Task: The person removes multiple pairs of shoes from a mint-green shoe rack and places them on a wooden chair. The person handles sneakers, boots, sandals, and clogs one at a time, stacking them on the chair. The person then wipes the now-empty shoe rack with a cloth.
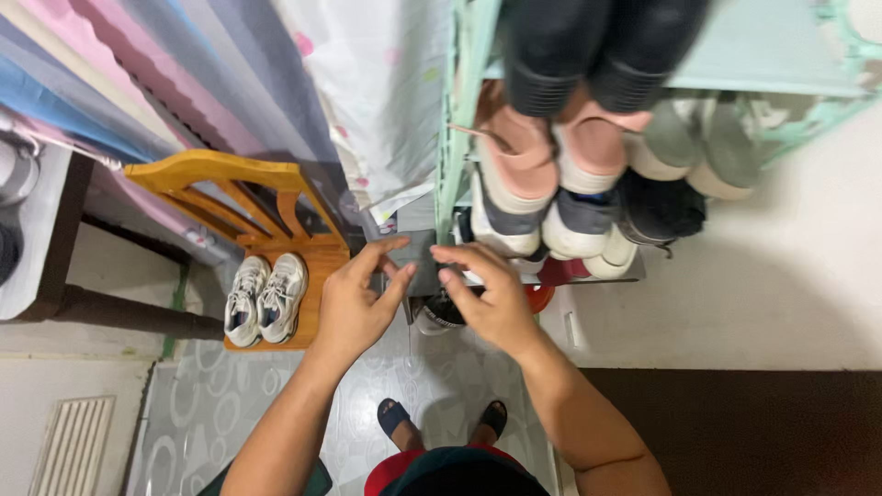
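- The left hand [354,308] and the right hand [491,298] meet in front of the pale green shoe rack [457,138], fingers curled around a dark shoe [439,308] held between them.
- The dark shoe sits just below the rack's lower shelf, mostly hidden by the hands.
- Pink and grey shoes [537,174] fill the rack above.
- A white pair of sneakers [265,298] rests on a wooden chair [234,184] to the left.

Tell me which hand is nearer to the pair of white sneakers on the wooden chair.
Left. The left hand hovers just right of the white sneakers on the wooden chair; the right hand is farther away, beyond the left hand.
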